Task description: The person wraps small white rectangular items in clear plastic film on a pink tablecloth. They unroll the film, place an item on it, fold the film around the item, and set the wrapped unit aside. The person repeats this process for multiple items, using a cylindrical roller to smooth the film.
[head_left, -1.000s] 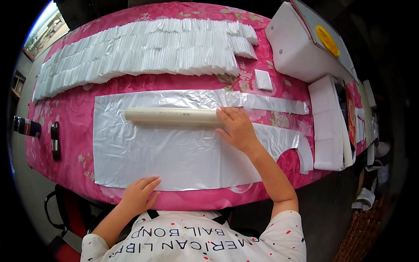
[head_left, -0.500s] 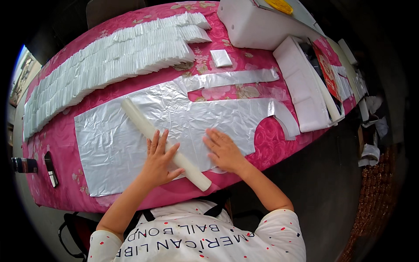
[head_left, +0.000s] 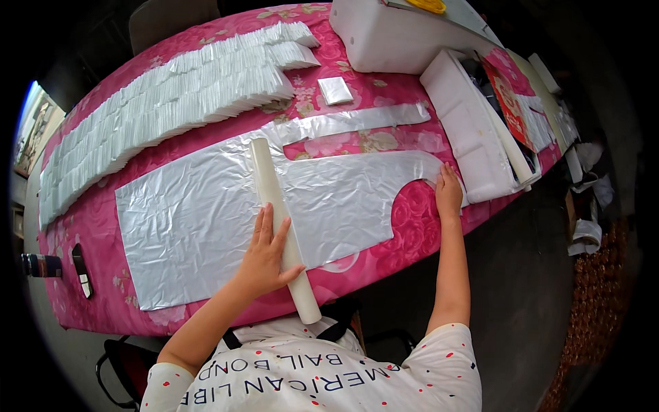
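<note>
Your left hand lies flat, fingers spread, on the roll, which crosses the silver sheet on the counter. Your right hand is flat, fingers together, pressing the sheet's right edge. Beyond: stacked white packets, foam box.

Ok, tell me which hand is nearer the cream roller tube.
Left. The left hand lies flat on the cream roller tube, pressing on its lower half. The right hand is well off to the right, at the curved cut-out edge of the silver plastic sheet.
</note>
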A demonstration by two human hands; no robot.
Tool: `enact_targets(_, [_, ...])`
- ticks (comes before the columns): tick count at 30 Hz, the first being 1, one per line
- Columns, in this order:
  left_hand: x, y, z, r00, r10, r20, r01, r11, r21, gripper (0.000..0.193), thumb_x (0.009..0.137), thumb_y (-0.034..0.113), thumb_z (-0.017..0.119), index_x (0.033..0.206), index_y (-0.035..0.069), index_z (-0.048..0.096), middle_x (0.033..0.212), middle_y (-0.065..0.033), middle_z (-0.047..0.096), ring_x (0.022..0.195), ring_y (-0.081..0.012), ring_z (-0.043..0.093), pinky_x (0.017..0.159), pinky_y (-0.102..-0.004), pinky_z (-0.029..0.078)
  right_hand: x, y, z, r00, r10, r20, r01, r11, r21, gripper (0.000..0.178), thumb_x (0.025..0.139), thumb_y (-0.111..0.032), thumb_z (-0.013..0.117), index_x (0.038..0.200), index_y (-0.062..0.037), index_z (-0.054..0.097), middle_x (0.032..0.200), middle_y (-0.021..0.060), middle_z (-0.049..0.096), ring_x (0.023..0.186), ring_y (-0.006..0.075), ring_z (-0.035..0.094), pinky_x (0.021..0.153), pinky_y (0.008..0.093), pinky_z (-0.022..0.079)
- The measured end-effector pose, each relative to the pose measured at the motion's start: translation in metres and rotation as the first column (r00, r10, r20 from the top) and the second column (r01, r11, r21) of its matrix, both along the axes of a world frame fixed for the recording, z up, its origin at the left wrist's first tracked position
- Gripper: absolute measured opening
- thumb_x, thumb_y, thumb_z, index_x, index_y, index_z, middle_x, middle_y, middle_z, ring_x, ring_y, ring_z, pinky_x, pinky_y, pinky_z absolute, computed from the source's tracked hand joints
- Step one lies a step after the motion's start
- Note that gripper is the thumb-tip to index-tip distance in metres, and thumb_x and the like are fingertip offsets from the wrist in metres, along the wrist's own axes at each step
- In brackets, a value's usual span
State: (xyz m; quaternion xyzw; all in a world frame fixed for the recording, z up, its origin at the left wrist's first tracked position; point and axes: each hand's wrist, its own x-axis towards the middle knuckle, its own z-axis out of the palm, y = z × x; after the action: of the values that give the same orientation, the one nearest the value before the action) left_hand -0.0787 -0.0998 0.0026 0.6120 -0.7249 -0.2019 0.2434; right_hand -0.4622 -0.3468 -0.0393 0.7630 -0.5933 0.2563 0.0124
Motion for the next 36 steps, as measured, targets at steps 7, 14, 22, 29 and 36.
enact_targets(7, [-0.002,-0.002,0.0,1.0,0.001,0.029,0.0,1.0,-0.028,0.086,0.07,0.043,0.065,0.138,0.005,0.028,0.146,-0.0282,0.004,0.135,-0.0474,0.006,0.108,-0.05,0.017,0.019,0.008,0.032,0.999,0.0,-0.049,-0.008,0.987,-0.158,0.012,0.072,-0.008,0.064,0.081,-0.0014,0.059,0.095,0.0115,0.065,0.093,0.0293,0.06,0.081,0.0387,0.045])
enact_targets(14, [-0.005,-0.001,0.006,0.998,0.001,-0.058,-0.006,0.996,-0.087,0.079,0.074,0.032,0.066,0.138,0.004,0.028,0.146,-0.0268,0.009,0.134,-0.0427,0.016,0.107,-0.0476,0.023,0.12,0.086,0.085,0.814,0.159,0.559,-0.273,0.954,0.127,0.015,0.07,0.002,0.065,0.074,-0.0021,0.051,0.076,0.0071,0.062,0.065,0.013,0.059,0.061,0.0259,0.047])
enact_targets(22, [0.006,0.009,0.023,0.245,0.515,-0.822,0.166,0.813,0.559,0.038,0.085,0.011,0.06,0.12,-0.001,0.05,0.108,-0.0128,0.06,0.096,-0.0148,0.059,0.083,-0.0307,0.049,0.227,0.21,0.095,0.578,0.452,0.679,-0.807,0.435,0.398,0.028,0.074,-0.011,0.069,0.099,-0.0029,0.059,0.091,0.0096,0.063,0.076,0.019,0.061,0.07,0.0279,0.049])
enact_targets(29, [0.145,0.074,0.007,0.392,0.695,-0.603,-0.15,0.695,0.704,0.017,0.084,0.013,0.058,0.093,-0.001,0.06,0.082,-0.0091,0.065,0.072,-0.0167,0.063,0.063,-0.0288,0.051,0.21,0.238,0.095,0.67,0.561,0.487,-0.732,0.608,0.307,0.028,0.074,-0.018,0.071,0.095,-0.0038,0.06,0.094,0.0116,0.063,0.08,0.0246,0.061,0.069,0.0328,0.049])
enact_targets(36, [0.231,0.136,0.016,0.696,0.711,-0.096,-0.64,0.676,0.364,0.023,0.075,0.0,0.057,0.098,-0.003,0.059,0.087,-0.009,0.065,0.077,-0.016,0.062,0.069,-0.0289,0.048,0.201,0.259,0.095,0.915,0.4,0.053,-0.308,0.608,0.732,0.041,0.073,-0.041,0.069,0.088,-0.0033,0.061,0.078,0.0098,0.063,0.068,0.0255,0.062,0.061,0.0363,0.047])
